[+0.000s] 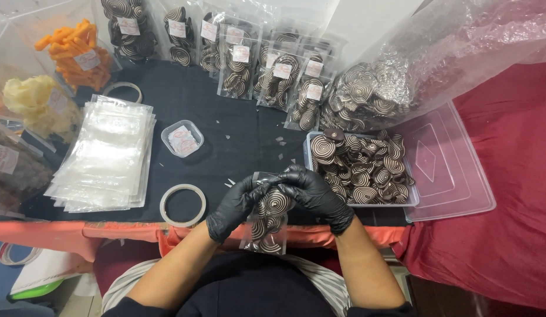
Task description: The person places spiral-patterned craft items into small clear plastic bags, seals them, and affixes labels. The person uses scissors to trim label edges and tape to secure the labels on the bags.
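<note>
Black table [226, 117]: white-labelled packets [273, 76], gloved hands' clear pouch [267, 220].

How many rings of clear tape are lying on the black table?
2. One tape ring lies at the front edge, left of the gloved left hand. The other lies further back, behind the stack of empty clear bags, partly covered. More may be hidden.

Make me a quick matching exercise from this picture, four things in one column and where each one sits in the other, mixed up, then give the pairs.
Things:
1. tape ring
2. empty bags
3. orange snacks
4. lid

Places:
A. far left corner
B. right of the cookie tub
C. near edge, left of the hands
D. stacked left of the label tub

Pairs: 1-C, 2-D, 3-A, 4-B
</note>
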